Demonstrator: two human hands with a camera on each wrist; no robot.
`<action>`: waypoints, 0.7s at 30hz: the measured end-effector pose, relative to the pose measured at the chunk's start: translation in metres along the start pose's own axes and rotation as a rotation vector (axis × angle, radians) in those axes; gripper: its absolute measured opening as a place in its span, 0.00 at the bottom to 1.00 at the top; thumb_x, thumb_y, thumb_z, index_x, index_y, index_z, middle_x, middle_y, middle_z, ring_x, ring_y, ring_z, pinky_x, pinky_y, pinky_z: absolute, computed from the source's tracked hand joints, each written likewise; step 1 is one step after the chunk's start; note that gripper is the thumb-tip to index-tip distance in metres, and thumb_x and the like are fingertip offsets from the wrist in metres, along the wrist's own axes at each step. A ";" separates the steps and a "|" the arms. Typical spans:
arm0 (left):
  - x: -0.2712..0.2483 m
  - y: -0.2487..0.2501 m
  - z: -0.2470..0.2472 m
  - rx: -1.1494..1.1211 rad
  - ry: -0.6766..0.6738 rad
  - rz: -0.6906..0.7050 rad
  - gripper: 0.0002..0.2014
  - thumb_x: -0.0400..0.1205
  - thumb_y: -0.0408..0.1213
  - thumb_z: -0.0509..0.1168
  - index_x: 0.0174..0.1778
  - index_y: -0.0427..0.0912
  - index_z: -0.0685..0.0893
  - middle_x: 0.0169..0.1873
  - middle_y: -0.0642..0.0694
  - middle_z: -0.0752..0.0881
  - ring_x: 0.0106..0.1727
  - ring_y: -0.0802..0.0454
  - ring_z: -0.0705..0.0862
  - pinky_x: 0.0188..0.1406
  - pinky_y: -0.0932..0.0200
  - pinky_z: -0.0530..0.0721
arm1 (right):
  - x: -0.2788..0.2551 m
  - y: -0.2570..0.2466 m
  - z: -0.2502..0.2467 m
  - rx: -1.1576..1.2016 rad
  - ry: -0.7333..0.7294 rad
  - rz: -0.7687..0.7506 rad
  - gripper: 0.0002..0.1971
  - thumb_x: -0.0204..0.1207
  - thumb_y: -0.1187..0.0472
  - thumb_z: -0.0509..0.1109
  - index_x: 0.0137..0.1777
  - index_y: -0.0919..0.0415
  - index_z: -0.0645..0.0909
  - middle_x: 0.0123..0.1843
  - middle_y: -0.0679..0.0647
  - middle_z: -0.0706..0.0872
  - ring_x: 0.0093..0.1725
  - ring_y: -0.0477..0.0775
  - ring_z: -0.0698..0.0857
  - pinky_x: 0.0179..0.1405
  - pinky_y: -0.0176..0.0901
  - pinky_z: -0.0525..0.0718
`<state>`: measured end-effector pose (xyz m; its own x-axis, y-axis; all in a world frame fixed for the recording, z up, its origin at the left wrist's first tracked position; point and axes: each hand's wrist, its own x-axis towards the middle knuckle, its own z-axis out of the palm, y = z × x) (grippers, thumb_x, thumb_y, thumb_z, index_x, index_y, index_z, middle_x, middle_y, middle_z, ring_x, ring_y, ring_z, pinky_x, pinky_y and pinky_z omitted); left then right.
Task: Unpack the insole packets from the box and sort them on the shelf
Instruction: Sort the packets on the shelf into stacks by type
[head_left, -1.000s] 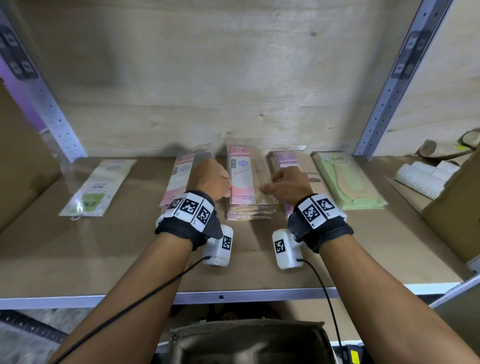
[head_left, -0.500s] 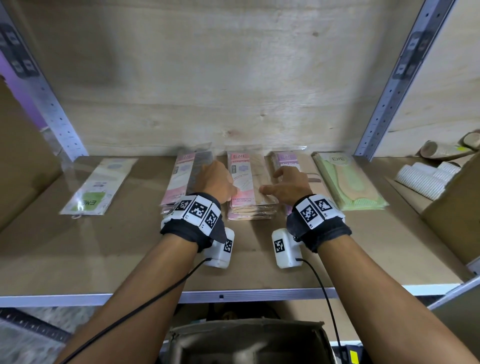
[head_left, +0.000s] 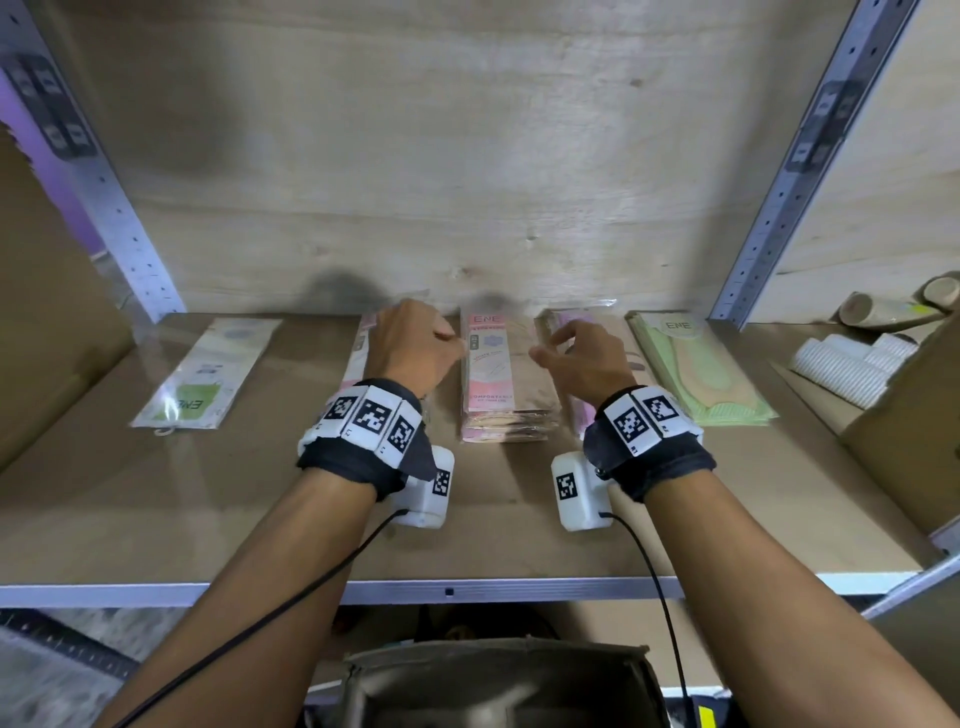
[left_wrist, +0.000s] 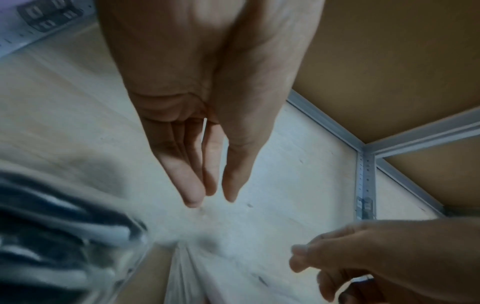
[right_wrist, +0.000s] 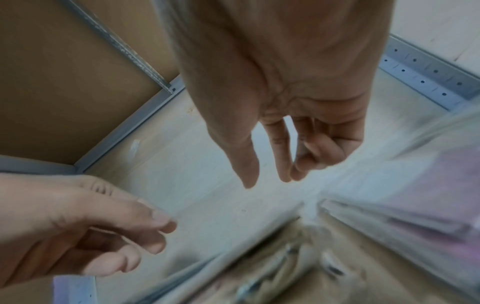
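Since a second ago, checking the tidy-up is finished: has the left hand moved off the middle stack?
Yes. The left hand has lifted and moved back toward the shelf's rear wall, clear of the middle stack.

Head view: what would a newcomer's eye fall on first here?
Two bare hands, left hand and right hand, hover empty either side of the pink packet stack at mid-shelf. Further right lies a green packet stack; one lone green packet lies far left.

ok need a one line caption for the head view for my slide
Both hands, left hand and right hand, hover empty beside the pink insole packet stack on the shelf.
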<state>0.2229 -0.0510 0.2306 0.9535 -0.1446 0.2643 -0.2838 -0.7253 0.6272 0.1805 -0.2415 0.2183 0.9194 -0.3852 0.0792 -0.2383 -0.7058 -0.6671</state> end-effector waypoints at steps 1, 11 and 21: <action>0.001 -0.005 -0.008 -0.042 0.047 -0.014 0.05 0.76 0.40 0.77 0.37 0.43 0.93 0.35 0.49 0.93 0.39 0.49 0.91 0.46 0.59 0.87 | 0.001 -0.003 -0.003 0.020 0.032 -0.023 0.16 0.79 0.51 0.73 0.62 0.59 0.84 0.61 0.56 0.88 0.60 0.55 0.85 0.61 0.43 0.79; 0.010 -0.124 -0.111 -0.092 0.259 -0.260 0.11 0.77 0.44 0.73 0.52 0.45 0.93 0.49 0.47 0.93 0.53 0.46 0.89 0.57 0.57 0.83 | -0.030 -0.062 0.019 0.211 -0.183 -0.291 0.06 0.81 0.57 0.70 0.52 0.58 0.87 0.33 0.48 0.87 0.31 0.47 0.84 0.40 0.45 0.85; -0.020 -0.228 -0.161 -0.073 0.031 -0.486 0.22 0.80 0.43 0.74 0.64 0.32 0.84 0.68 0.35 0.84 0.60 0.41 0.84 0.56 0.51 0.78 | -0.037 -0.200 0.136 0.336 -0.644 -0.259 0.02 0.83 0.69 0.66 0.51 0.66 0.81 0.46 0.66 0.86 0.38 0.58 0.86 0.30 0.40 0.88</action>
<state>0.2525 0.2261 0.2003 0.9742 0.2197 -0.0508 0.1858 -0.6546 0.7328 0.2363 -0.0051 0.2484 0.9580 0.2629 -0.1145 0.0228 -0.4680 -0.8834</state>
